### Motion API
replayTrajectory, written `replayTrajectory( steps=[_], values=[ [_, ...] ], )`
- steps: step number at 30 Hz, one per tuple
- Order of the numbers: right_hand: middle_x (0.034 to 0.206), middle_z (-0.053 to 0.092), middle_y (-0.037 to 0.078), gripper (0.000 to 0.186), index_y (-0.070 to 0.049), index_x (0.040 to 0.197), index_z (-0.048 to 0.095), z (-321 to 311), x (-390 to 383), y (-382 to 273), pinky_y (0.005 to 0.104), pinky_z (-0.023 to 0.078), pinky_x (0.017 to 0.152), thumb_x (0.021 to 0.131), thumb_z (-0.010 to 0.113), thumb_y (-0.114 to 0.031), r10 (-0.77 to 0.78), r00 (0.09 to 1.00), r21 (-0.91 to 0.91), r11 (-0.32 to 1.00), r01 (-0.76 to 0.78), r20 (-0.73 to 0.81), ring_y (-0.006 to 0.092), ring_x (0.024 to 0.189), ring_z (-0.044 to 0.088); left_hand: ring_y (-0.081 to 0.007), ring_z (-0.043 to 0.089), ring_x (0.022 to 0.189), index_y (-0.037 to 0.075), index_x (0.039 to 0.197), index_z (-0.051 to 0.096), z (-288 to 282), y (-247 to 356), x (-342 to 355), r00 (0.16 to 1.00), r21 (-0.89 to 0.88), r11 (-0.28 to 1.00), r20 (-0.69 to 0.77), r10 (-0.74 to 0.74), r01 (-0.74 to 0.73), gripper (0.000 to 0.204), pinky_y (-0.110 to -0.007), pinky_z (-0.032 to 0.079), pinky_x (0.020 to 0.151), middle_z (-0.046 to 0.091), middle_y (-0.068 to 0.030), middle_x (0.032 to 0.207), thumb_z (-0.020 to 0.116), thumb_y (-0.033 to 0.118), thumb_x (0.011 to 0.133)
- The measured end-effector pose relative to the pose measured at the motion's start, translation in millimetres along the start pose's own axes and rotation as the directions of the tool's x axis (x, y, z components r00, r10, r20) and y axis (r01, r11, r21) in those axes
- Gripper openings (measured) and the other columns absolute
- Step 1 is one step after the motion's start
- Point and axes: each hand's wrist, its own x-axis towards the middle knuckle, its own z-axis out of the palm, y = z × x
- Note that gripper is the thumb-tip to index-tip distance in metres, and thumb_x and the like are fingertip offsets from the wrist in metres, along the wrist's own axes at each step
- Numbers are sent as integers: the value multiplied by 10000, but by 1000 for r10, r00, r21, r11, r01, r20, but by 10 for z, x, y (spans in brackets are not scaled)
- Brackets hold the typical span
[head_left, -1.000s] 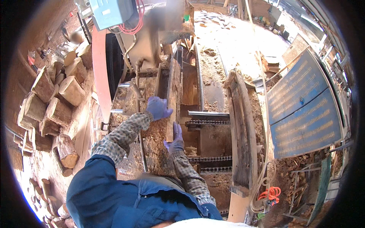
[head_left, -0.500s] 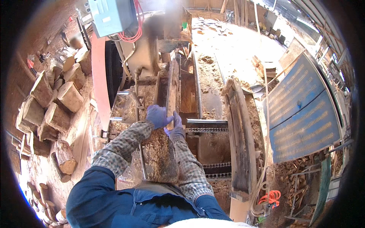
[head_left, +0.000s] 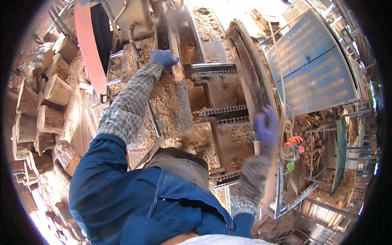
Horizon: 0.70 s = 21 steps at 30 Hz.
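Observation:
My left hand (head_left: pixel 164 59), in a purple glove, is closed at the near end of a narrow wooden plank (head_left: pixel 174 41) that stands along a slot in the sawdust-covered machine bed (head_left: pixel 163 106). Its fingers reach over the plank's left side. My right hand (head_left: pixel 267 127), also gloved in purple, is off to the right, above a long weathered dark board (head_left: pixel 254 65). Its fingers are curled and blurred by motion. A pale handle-like piece (head_left: pixel 256 148) shows just below that hand; whether the fingers hold it I cannot make out.
Metal chains (head_left: pixel 222 111) run across a recess between the bed and the dark board. A metal rod (head_left: pixel 153 118) lies along the bed. Cut logs (head_left: pixel 59 90) are stacked at left, beside a red curved guard (head_left: pixel 87 45). A blue slotted panel (head_left: pixel 314 61) leans at right, near an orange coil (head_left: pixel 293 141).
My right hand has left the plank and moved right and nearer, to the dark board. My left hand stays at the plank. The view has tilted down.

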Motion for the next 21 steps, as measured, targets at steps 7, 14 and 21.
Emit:
replayTrajectory(
  steps=[7,14,21],
  values=[
    [1362,554,152,516,-8,1394,494,-2698,-1547,1253,387,496,1012,929,667,-151,61,639,-127,961,-245,-767,260,1240,540,-391,705,880,82,1064,704,407,-340,735,964,-13,985,-211,163,-170,645,-527,548,750,725,-200,978,518,671,877],
    [983,652,60,623,-38,1243,594,-3148,-2725,2242,378,554,746,837,771,-475,511,312,52,579,-814,-801,209,834,642,-436,633,1099,27,1226,628,644,-598,1098,997,-81,996,-57,-48,43,651,-516,489,953,664,-286,1141,576,549,841],
    [801,664,99,553,-69,1202,565,-2815,-3011,2342,409,588,529,893,679,-512,811,430,817,526,-237,-397,256,612,668,-438,615,1129,-4,1197,621,584,-435,1077,995,-48,994,-11,-99,98,675,-510,468,974,661,-283,1155,591,567,837]
  ],
)
